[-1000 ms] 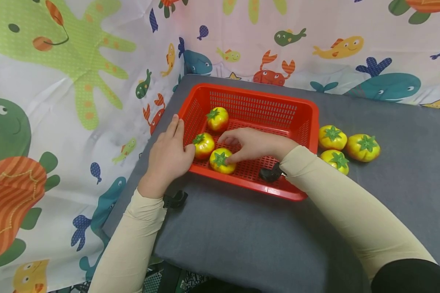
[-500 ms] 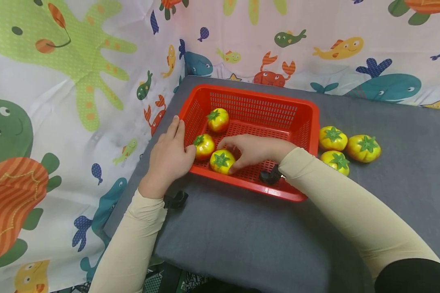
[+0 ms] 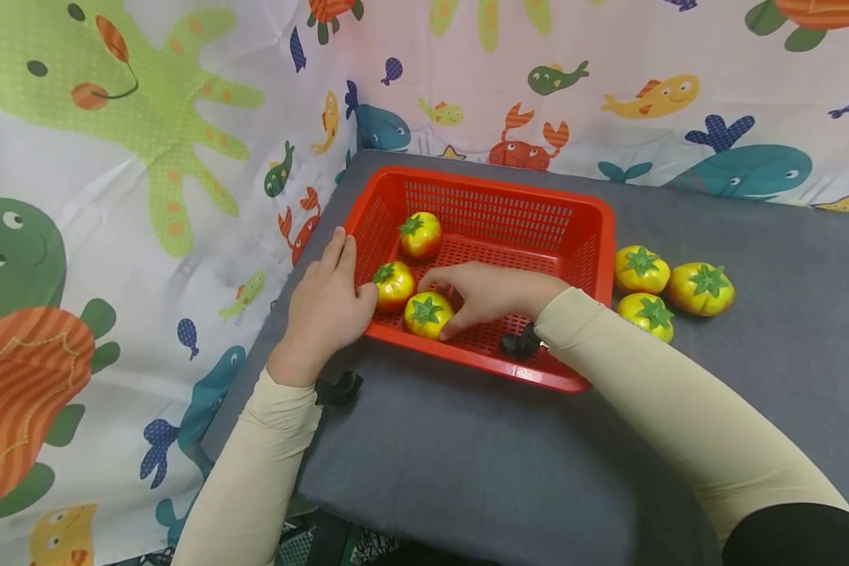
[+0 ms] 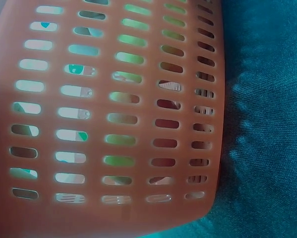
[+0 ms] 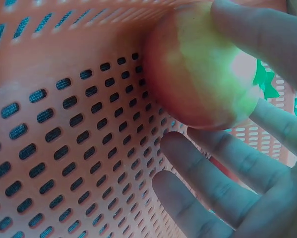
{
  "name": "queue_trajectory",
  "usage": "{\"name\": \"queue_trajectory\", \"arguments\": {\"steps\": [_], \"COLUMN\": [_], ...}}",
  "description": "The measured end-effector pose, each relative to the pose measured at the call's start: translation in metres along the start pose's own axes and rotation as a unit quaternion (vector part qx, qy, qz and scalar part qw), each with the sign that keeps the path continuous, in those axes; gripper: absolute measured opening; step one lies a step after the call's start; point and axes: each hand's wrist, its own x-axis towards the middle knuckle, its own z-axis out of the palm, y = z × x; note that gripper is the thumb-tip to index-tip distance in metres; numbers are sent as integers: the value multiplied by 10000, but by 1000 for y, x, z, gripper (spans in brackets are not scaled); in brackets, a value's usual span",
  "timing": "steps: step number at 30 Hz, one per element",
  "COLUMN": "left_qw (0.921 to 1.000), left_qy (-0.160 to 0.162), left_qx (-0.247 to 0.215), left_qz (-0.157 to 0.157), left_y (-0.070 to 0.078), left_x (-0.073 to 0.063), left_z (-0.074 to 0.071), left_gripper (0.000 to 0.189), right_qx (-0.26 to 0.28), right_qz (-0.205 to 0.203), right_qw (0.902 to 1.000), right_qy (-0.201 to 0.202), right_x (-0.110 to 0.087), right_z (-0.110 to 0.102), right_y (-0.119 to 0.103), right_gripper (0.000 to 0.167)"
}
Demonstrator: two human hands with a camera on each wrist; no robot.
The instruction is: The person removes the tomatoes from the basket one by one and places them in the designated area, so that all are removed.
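Observation:
My right hand point(image 3: 491, 291) reaches into a red plastic basket point(image 3: 512, 365) and holds a yellow-and-red tomato point(image 3: 424, 316) with a green star-shaped top. In the right wrist view the thumb and index finger touch this tomato point(image 5: 198, 74), low by the basket's slotted side, while the other fingers spread below it. Beside it in the basket sit a second tomato point(image 3: 394, 284) and, farther back, a third tomato point(image 3: 420, 236). My left hand point(image 3: 328, 303) rests on the basket's left rim with its fingers straight. The left wrist view shows only the basket's slotted outer wall point(image 4: 98, 124).
To the right of the basket, three more tomatoes point(image 3: 640, 269) lie grouped on the grey cloth-covered table point(image 3: 502, 448). Curtains printed with sea animals point(image 3: 460, 71) close off the back and left sides. The table's front edge runs below the basket.
My right thumb has slid from the top of the nearest tomato down to its right side, and the fingers have settled around it. My left hand stays in place on the rim.

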Motion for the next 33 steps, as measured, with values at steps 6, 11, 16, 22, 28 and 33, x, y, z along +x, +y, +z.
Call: {"name": "queue_trajectory", "arguments": {"steps": [6, 11, 16, 22, 28, 33], "left_qw": [10000, 10000, 10000, 9999, 9998, 9999], "left_qy": [1, -18, -93, -115, -167, -140], "left_qx": [12, -1, -2, -10, -35, -31], "left_qz": [11, 20, -17, -23, -44, -38], "left_y": [0, -1, -2, -2, -1, -2], "left_x": [0, 0, 0, 1, 0, -1], "left_z": [0, 1, 2, 2, 1, 1], "left_gripper": [79, 79, 78, 79, 79, 78], "right_qx": [-143, -160, -67, 0, 26, -39], "right_qz": [1, 48, 27, 25, -15, -100], "right_qw": [9999, 9998, 9999, 9995, 9986, 9971], "right_qy": [62, 111, 157, 315, 526, 753], "right_x": [-1, -3, -4, -7, -9, -10], "right_z": [-1, -4, -6, -9, -12, -13], "right_y": [2, 3, 4, 5, 6, 5], "right_gripper": [65, 64, 63, 63, 63, 64]}}
